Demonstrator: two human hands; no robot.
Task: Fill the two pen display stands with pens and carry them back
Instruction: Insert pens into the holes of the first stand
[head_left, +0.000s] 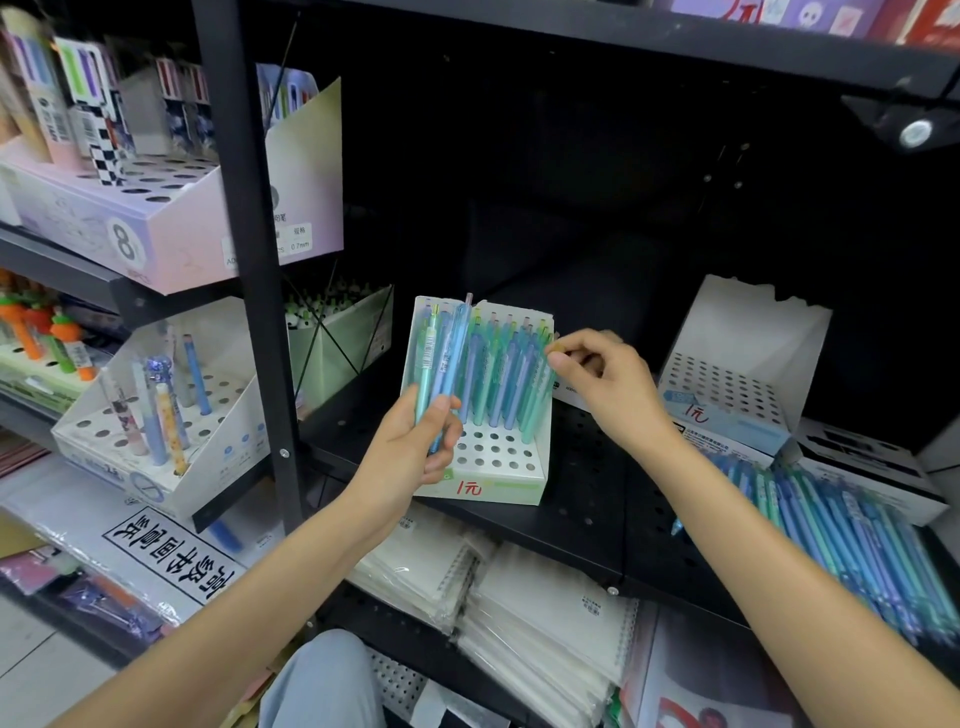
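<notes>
While your left hand (415, 441) grips a small bundle of spare pens (441, 358) in front of the first stand (535, 467), your right hand (602, 384) pinches the top of one pen (543, 384) at the stand's right edge. Seat that pen upright in its hole before releasing it. Fill the empty front rows next, one pen per hole. The second stand (748, 338) sits unfilled to the right, and the loose pen supply (841, 535) lies on the shelf (597, 499) just in front of it.
</notes>
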